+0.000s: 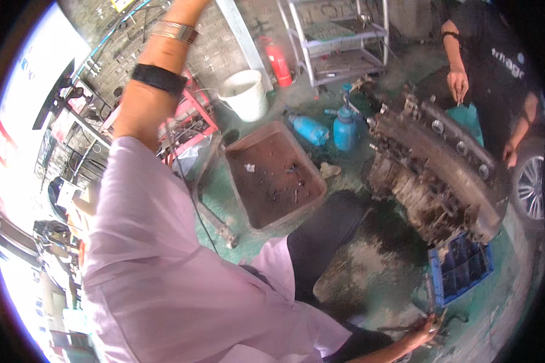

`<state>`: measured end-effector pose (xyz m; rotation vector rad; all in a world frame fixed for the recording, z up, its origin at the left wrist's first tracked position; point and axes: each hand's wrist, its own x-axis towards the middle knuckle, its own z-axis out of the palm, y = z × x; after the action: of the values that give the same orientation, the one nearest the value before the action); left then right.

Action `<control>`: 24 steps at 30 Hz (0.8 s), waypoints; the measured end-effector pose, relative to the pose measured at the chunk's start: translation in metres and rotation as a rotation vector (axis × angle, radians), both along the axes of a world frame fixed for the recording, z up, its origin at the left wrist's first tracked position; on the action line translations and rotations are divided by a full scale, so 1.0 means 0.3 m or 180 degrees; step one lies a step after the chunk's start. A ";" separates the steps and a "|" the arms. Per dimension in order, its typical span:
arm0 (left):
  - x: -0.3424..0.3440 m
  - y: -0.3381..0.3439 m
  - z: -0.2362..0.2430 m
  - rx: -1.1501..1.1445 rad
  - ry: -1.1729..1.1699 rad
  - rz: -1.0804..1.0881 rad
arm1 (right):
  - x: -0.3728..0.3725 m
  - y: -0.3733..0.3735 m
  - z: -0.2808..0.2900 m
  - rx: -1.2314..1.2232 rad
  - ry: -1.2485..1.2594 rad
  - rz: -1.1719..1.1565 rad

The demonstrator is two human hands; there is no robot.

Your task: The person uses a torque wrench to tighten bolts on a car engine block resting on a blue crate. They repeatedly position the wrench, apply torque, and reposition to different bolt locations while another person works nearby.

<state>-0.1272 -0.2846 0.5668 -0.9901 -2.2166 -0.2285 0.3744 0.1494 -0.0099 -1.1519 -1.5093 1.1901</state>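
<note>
My left arm rises past the top edge, with a metal bracelet and a black wristband [158, 80] on it; my left hand is out of the picture. At the lower right, my right hand [427, 331] reaches down to the floor among several metal tools [457, 319]. Its fingers are curled, and what they hold is too small to make out. A metal bar [430, 291] lies just beyond the fingers, alongside a blue divided crate [437, 287]. Farther off stands a large, greasy engine [433, 166].
A brown tub [236, 192] with small parts sits mid-floor, near blue bottles [345, 130], a white bucket [243, 97] and a red fire extinguisher [277, 62]. Behind is a metal shelf [339, 42]. Beyond the engine, a co-worker's hand [458, 81] is above a teal container [466, 121].
</note>
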 end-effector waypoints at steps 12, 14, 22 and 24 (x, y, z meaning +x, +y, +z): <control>-0.118 0.077 -0.032 -0.0715 0.0382 0.0265 | -0.005 0.058 -0.101 0.0228 0.0008 0.0128; -0.110 0.169 -0.151 -0.1137 -0.0107 0.0465 | -0.019 0.037 -0.064 -0.0754 0.0399 0.0009; 0.127 0.575 -0.554 -0.1643 -0.0579 -0.0357 | -0.061 -0.063 0.130 -0.0917 0.0117 0.0201; 0.228 0.655 -0.676 -0.1956 -0.0255 -0.0871 | -0.078 -0.077 0.143 -0.0897 0.0484 0.0159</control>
<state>-0.0589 -0.0880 0.3639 -1.6371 -2.2622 0.3223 0.3511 0.1263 0.0330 -1.1811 -1.2906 1.5258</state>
